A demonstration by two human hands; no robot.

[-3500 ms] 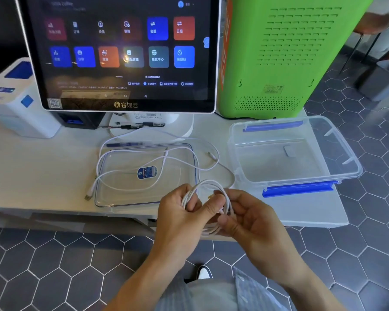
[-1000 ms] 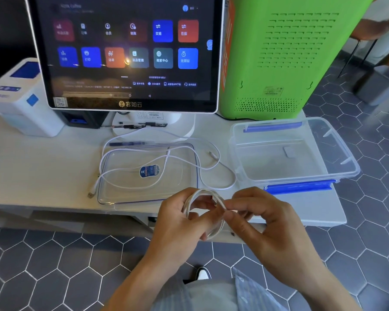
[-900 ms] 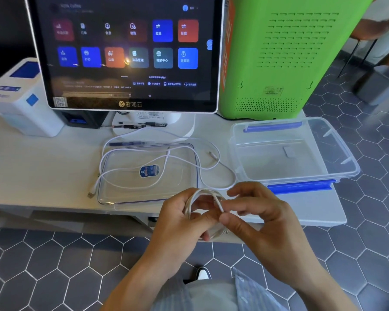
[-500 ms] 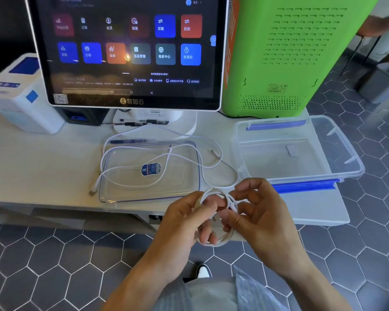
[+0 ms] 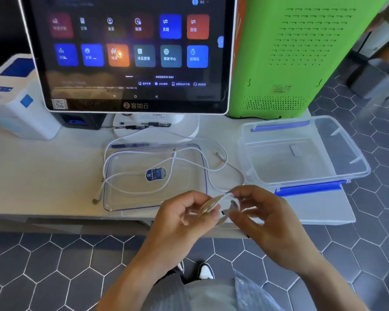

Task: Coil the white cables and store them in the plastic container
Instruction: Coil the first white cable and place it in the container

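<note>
Both hands hold a small coil of white cable (image 5: 219,204) in front of the table's near edge. My left hand (image 5: 184,221) grips the coil's left side, and my right hand (image 5: 263,216) pinches its right side; the coil is blurred. A second white cable (image 5: 166,163) lies loose over the clear container lid (image 5: 126,198) on the table, one plug end at the lid's left corner. The clear plastic container (image 5: 346,151) with blue clips stands open to the right; only a small flat piece lies on its floor.
A large touchscreen terminal (image 5: 130,55) stands behind the lid on a white base. A green machine (image 5: 290,55) rises behind the container. A white printer (image 5: 16,102) sits at the far left. The container overhangs the white table's (image 5: 43,176) right end.
Over the earlier frames my hands kept turning the cable into a tighter coil. In the last half second the coil tilted and moved slightly right and up; the loose cable stayed put.
</note>
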